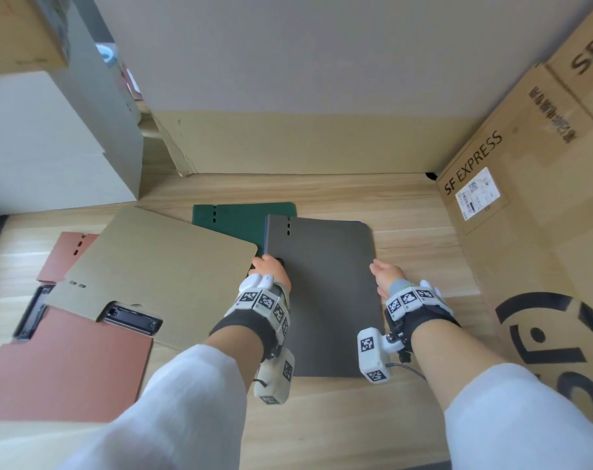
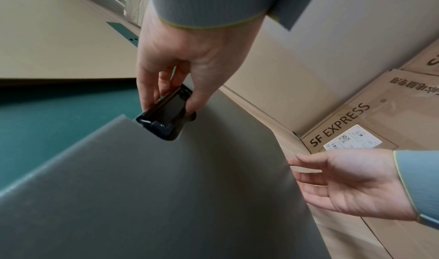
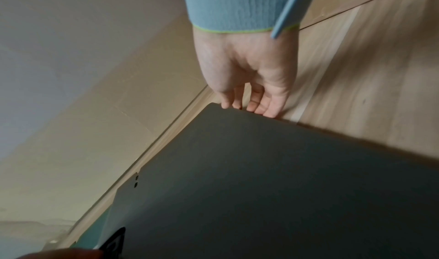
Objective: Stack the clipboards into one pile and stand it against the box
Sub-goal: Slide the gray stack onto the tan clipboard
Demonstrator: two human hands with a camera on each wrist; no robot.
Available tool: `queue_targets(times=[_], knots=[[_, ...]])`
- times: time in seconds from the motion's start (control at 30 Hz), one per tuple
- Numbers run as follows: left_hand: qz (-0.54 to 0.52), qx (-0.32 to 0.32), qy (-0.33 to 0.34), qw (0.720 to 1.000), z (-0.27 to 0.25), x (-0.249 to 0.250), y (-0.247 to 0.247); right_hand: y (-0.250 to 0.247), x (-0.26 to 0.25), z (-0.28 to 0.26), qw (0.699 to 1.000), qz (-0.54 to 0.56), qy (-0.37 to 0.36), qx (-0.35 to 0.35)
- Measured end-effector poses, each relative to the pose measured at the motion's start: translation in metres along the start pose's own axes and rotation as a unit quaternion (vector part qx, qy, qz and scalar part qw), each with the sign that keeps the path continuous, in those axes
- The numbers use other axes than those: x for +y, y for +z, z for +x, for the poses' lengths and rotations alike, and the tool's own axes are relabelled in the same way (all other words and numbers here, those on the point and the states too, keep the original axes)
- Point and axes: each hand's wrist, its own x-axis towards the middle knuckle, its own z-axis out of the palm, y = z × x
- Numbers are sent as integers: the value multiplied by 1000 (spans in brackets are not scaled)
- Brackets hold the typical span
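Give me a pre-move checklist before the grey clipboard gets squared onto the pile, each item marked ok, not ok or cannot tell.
1. Left hand has a hold on the grey clipboard: ok, thumb and fingers pinch its black clip.
2. Right hand steadies the opposite edge: ok, open fingertips meet the edge in the right wrist view.
3. Grey clipboard lies on the green clipboard: ok, but offset, green shows beyond it.
4. Tan clipboard and red clipboard joined to the pile: not ok, they lie apart to the left, tan overlapping red.
5. SF EXPRESS box stands close by: ok.
6. Whether a blue board lies under the grey one: cannot tell.
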Motion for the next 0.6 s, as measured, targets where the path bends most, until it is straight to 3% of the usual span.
queue_targets(times=[0.37,0.5,0.6], knots=[[-51,13,10,999,-2,-9,0,8,-9,0,999,-31,-11,9],[-24,122,1,992,6,-43,-15,11,-9,1,999,-41,-14,13],[11,69,-30,997,15,-79,-28,13,-10,1,998,-62,-16,21]])
